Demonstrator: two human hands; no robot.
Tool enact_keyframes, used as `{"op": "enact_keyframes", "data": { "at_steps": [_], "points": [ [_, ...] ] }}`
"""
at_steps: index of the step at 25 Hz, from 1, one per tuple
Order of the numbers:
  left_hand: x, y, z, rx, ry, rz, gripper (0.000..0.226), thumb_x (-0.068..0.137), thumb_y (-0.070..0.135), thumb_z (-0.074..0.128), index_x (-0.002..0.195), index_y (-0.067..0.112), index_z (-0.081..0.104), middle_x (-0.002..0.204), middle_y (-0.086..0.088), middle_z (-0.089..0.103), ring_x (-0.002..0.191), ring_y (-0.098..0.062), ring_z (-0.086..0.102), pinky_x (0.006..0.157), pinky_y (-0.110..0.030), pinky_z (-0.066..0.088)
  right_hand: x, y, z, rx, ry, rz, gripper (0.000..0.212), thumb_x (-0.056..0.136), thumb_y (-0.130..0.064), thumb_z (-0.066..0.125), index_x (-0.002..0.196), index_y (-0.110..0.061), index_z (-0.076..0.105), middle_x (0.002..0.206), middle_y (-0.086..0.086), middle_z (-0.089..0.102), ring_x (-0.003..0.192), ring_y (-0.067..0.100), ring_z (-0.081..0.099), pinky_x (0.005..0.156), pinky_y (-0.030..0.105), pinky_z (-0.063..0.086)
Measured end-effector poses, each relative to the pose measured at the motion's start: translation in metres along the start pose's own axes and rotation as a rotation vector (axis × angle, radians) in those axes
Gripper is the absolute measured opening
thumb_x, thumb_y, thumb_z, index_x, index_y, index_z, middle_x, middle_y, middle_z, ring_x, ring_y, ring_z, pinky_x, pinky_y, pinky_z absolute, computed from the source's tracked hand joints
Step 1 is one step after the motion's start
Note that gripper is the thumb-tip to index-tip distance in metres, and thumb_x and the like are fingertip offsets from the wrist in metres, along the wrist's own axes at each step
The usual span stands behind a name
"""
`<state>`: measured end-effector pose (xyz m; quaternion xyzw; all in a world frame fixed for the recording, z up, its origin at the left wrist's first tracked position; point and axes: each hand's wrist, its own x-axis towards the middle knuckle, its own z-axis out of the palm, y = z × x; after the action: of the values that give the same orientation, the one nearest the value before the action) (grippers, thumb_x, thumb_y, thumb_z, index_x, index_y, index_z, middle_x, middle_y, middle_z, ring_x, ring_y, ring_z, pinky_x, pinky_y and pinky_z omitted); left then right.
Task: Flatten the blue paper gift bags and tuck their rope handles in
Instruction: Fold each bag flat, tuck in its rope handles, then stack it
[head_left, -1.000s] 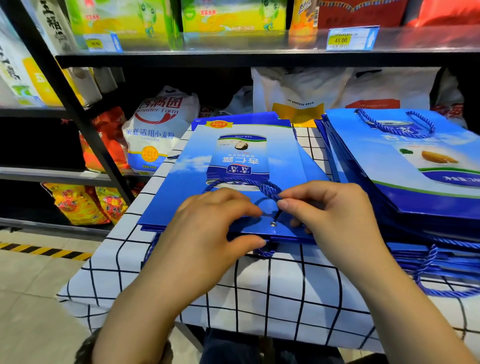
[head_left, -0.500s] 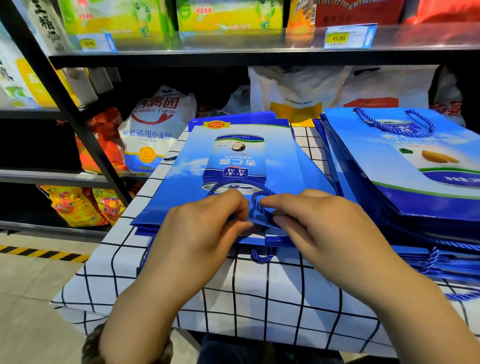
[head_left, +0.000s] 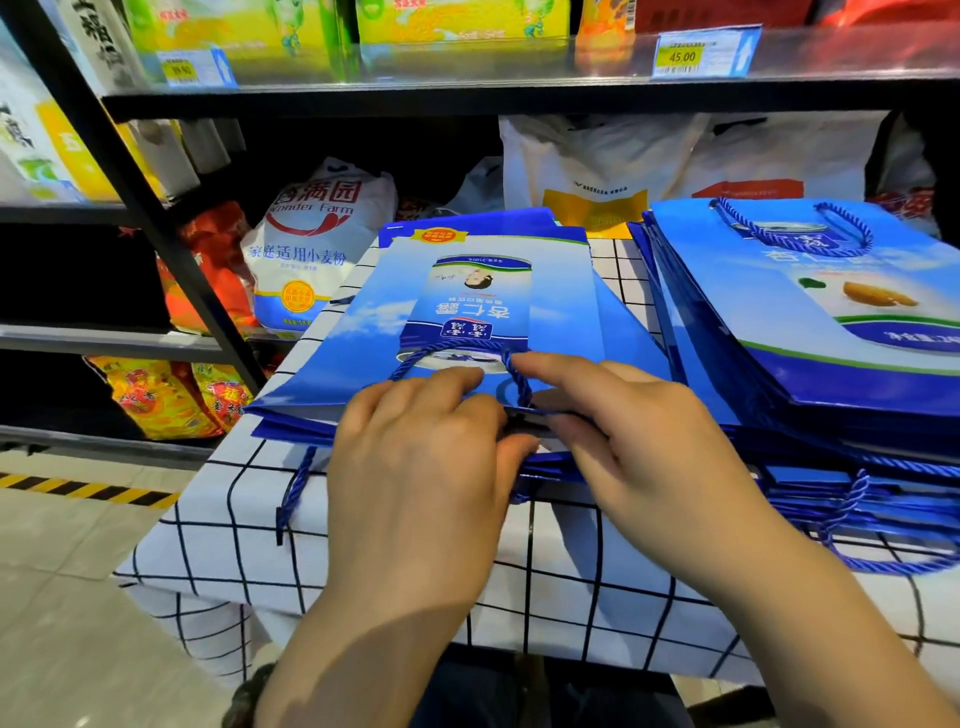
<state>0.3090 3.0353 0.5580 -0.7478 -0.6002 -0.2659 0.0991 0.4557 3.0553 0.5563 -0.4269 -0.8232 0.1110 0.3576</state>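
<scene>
- Blue gift bag (head_left: 467, 317) lies flat on top of a small pile at the centre of the worktop (head_left: 363, 566), which is covered in a white cloth with a dark grid. The printed face is up and the bag's mouth is toward the near edge.
- Rope handle (head_left: 447, 354) lies looped over the bag's printed face, just beyond the fingertips of both hands.
- Left hand (head_left: 415, 467) is clamped on the bag's near edge, with fingers curled on top and the thumb tucked in at the mouth.
- Right hand (head_left: 639, 452) also pinches that near edge. Its index finger lies along the top against the right strand of the rope, and its thumb is at the mouth.
- The two hands are close together, almost touching.
- A second rope handle (head_left: 296, 488) hangs loose over the cloth from under the pile, on the near left.
- A taller stack of blue bags (head_left: 831, 338) sits just to the right, with ropes trailing at its near side.
- A flour sack (head_left: 317, 244) sits on the shelf (head_left: 104, 338) at far left.
</scene>
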Motion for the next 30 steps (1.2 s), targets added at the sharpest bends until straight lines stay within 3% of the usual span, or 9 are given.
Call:
{"op": "enact_keyframes", "data": {
  "at_steps": [5,8,12,14,17,20,24,26,30],
  "points": [
    [-0.004,0.000,-0.003,0.062,0.025,0.177,0.012,0.075,0.023,0.051,0.071,0.020,0.062,0.081,0.003,0.070,0.070,-0.025,0.064,0.081,-0.036,0.031,-0.008,0.005,0.003,-0.064,0.114,0.015,0.039,0.080,-0.022,0.042,0.117,-0.032,0.050,0.084,0.005,0.070,0.081,0.030,0.067,0.063,0.045,0.055],
    [-0.007,-0.002,-0.004,0.038,-0.096,0.185,0.020,0.077,0.030,0.043,0.067,0.023,0.059,0.082,0.006,0.071,0.070,-0.023,0.066,0.081,-0.034,0.031,-0.012,0.008,-0.001,-0.088,0.146,0.022,0.036,0.081,-0.024,0.044,0.114,-0.031,0.055,0.085,-0.002,0.071,0.081,0.025,0.068,0.063,0.043,0.056],
    [-0.004,-0.008,-0.014,-0.343,-0.148,-0.164,0.029,0.070,0.050,0.050,0.066,0.022,0.056,0.073,0.012,0.067,0.073,-0.012,0.065,0.068,-0.034,0.049,-0.020,0.005,0.002,0.105,0.127,0.134,0.033,0.074,-0.027,0.057,0.104,-0.040,0.049,0.084,-0.021,0.067,0.086,0.003,0.065,0.073,0.037,0.055],
    [0.003,-0.008,-0.017,-0.485,-0.136,-0.274,0.028,0.073,0.054,0.050,0.075,0.028,0.058,0.072,0.014,0.066,0.073,-0.007,0.063,0.068,-0.033,0.050,-0.027,0.006,0.007,0.149,0.195,0.162,0.027,0.072,-0.025,0.061,0.095,-0.037,0.052,0.082,-0.019,0.066,0.082,0.004,0.064,0.070,0.033,0.053],
    [0.019,0.001,-0.015,-0.262,-0.262,-0.213,0.029,0.081,0.053,0.050,0.074,0.030,0.066,0.077,0.009,0.065,0.080,-0.013,0.058,0.068,-0.030,0.045,-0.033,0.004,0.014,0.139,0.261,0.145,0.022,0.070,-0.021,0.064,0.083,-0.034,0.052,0.093,-0.013,0.061,0.074,0.011,0.063,0.065,0.034,0.050],
    [0.031,0.010,-0.008,-0.249,-0.424,-0.177,0.020,0.081,0.044,0.059,0.072,0.029,0.069,0.078,0.006,0.065,0.082,-0.014,0.058,0.068,-0.028,0.042,-0.034,0.003,0.018,0.141,0.309,0.149,0.022,0.070,-0.019,0.065,0.080,-0.033,0.051,0.093,-0.013,0.060,0.071,0.013,0.063,0.063,0.032,0.047],
    [0.043,0.012,-0.004,-0.306,-0.228,-0.237,0.023,0.083,0.038,0.060,0.073,0.019,0.069,0.067,0.005,0.058,0.081,-0.021,0.058,0.068,-0.032,0.045,-0.037,0.005,0.018,0.116,0.312,0.110,0.025,0.070,-0.015,0.065,0.077,-0.033,0.049,0.092,-0.012,0.060,0.074,0.012,0.066,0.064,0.037,0.053],
    [0.045,0.011,-0.003,-0.286,-0.196,-0.214,0.022,0.084,0.041,0.059,0.079,0.022,0.070,0.077,0.005,0.060,0.084,-0.020,0.057,0.070,-0.031,0.043,-0.039,0.007,0.019,0.108,0.301,0.116,0.026,0.071,-0.016,0.066,0.076,-0.034,0.049,0.092,-0.013,0.060,0.075,0.011,0.066,0.065,0.037,0.054],
    [0.025,0.001,-0.014,-0.292,-0.417,0.002,0.044,0.072,0.066,0.051,0.099,0.034,0.067,0.083,0.010,0.054,0.086,-0.007,0.051,0.072,-0.028,0.041,-0.039,0.011,0.018,0.034,0.335,0.143,0.011,0.072,-0.032,0.061,0.073,-0.030,0.050,0.073,-0.008,0.057,0.070,0.009,0.056,0.064,0.020,0.043]
  ]
}}
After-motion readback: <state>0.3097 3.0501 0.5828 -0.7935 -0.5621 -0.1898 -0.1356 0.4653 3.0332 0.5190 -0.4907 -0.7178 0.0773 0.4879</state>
